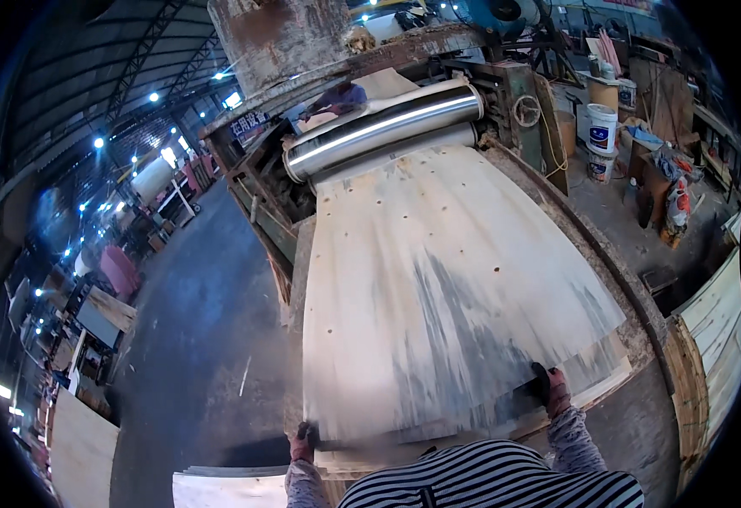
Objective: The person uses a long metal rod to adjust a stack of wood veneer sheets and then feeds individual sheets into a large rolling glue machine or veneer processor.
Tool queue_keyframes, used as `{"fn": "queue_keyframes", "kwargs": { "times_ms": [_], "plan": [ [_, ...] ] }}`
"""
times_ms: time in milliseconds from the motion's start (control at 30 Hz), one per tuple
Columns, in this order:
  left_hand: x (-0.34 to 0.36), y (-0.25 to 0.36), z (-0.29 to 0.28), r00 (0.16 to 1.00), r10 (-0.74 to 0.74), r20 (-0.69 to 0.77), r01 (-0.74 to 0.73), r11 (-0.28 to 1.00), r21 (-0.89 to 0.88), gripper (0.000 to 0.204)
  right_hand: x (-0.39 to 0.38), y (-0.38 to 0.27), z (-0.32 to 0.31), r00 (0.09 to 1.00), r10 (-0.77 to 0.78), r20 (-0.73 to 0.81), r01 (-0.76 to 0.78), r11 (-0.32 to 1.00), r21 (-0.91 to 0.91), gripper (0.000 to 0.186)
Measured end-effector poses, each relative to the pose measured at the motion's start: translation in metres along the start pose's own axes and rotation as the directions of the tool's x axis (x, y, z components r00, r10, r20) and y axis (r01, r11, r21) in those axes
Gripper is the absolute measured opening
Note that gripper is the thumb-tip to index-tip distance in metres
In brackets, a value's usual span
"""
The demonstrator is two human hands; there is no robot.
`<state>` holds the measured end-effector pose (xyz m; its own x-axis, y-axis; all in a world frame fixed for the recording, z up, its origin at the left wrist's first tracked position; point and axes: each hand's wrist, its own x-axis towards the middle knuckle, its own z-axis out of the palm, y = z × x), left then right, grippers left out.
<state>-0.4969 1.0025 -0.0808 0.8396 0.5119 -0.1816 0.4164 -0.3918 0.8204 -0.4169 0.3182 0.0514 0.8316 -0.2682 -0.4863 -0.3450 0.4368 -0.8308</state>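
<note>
A large pale wood veneer sheet (404, 279) with knots and dark grey streaks spans the middle of the view. Its far end lies at a pair of shiny metal rollers (387, 127). My left hand (303, 444), in a pinkish glove with dark fingertips, closes on the sheet's near left corner. Farther right, my right hand (555, 391), gloved the same way, grips the near edge close to the right corner. Under the sheet's right side another pale sheet (603, 364) shows. The undersides of both grips are hidden.
A rusty machine frame (548, 140) with a handwheel (526, 111) surrounds the rollers. Behind them another person (349, 97) is partly visible. White buckets (602, 127) stand at the right. Veneer stacks lie at the lower right (718, 339) and lower left (226, 489).
</note>
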Motion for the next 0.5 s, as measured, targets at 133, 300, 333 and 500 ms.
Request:
{"fn": "queue_keyframes", "kwargs": {
  "times_ms": [133,300,333,500],
  "plan": [
    [-0.013,0.023,0.003,0.996,-0.090,-0.026,0.080,0.959,-0.273,0.046,-0.012,-0.009,0.000,0.998,-0.003,0.068,0.003,1.000,0.006,0.033],
    [-0.028,0.059,-0.006,0.959,-0.105,-0.264,0.137,0.985,0.106,0.041,-0.005,-0.004,-0.003,0.999,0.011,0.034,-0.010,1.000,-0.013,0.032],
    [-0.033,0.071,-0.008,0.960,0.003,-0.281,0.010,0.999,0.046,0.041,-0.002,-0.003,-0.003,1.000,0.013,0.006,-0.013,0.999,-0.044,0.032],
    [-0.067,0.153,-0.021,0.967,0.030,-0.252,-0.198,0.709,-0.676,0.038,0.003,-0.003,-0.003,0.998,0.045,-0.038,-0.049,0.990,-0.131,0.033]
  ]
}}
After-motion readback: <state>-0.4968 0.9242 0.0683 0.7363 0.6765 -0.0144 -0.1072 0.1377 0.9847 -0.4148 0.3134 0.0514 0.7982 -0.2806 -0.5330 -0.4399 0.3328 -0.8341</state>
